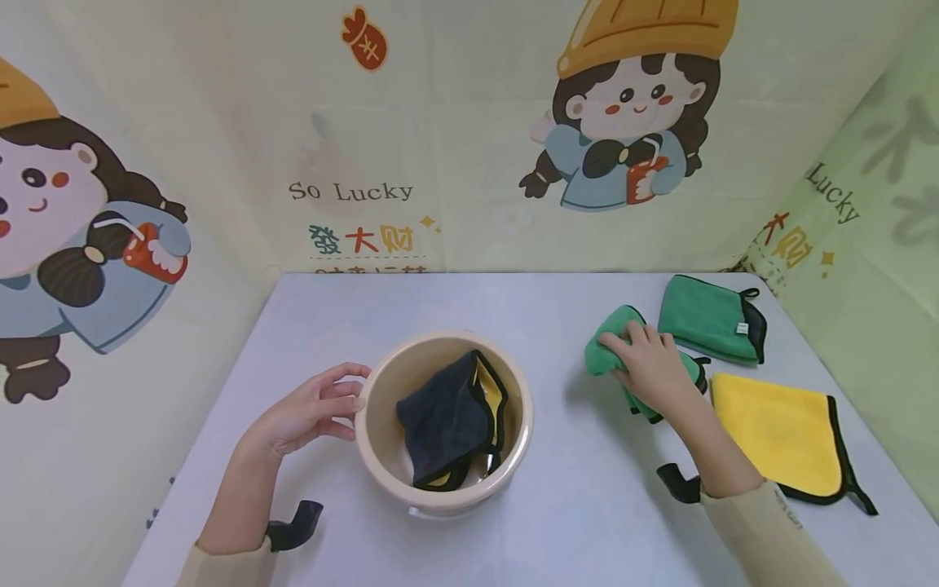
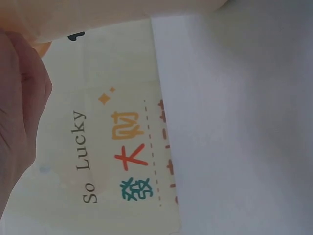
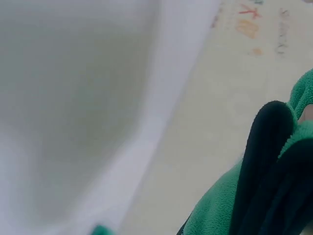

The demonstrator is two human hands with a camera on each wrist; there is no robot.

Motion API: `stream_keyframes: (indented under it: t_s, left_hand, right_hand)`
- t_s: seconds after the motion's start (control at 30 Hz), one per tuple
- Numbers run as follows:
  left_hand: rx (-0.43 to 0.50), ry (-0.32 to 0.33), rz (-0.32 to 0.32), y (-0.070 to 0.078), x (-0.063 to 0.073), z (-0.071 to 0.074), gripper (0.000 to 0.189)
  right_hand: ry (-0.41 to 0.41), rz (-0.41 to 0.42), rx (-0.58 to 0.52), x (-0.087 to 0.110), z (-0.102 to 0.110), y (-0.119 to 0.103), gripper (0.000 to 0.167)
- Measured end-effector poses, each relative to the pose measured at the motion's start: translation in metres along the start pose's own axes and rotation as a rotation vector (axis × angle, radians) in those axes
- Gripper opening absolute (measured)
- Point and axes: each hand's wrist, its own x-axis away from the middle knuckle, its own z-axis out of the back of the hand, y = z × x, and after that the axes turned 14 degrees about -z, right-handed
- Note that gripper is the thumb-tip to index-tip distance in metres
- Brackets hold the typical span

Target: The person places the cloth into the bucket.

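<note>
A beige bucket stands on the table, its wall crossing the top of the left wrist view. Inside lies a dark grey and yellow cloth with black edging. My left hand rests its loosely bent fingers against the bucket's left outer side. To the right, my right hand grips a green cloth above the table; its folds and black edging fill the lower right of the right wrist view. The right fingertips are partly hidden by the cloth.
Another green cloth lies folded at the table's back right corner. Nearer, a yellow cloth with black trim lies flat beside my right forearm. A printed curtain rises behind the table.
</note>
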Motion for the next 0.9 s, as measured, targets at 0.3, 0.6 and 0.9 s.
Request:
stream_keyframes:
  t_s: [0.3,0.6,0.9]
  left_hand:
    - [0.001,-0.012,-0.004,0.001,0.000,0.000,0.034]
    - [-0.002,-0.017,-0.005,0.002,0.000,0.001,0.034]
    - [0.005,-0.011,-0.004,0.001,0.000,0.002,0.034]
  right_hand:
    - [0.115,0.134,-0.010,-0.023,0.040,-0.040,0.054]
    - [0.170,0.304,-0.028,-0.033,0.065,-0.091,0.055]
    - [0.238,0.526,-0.067,-0.036,0.078,-0.147,0.036]
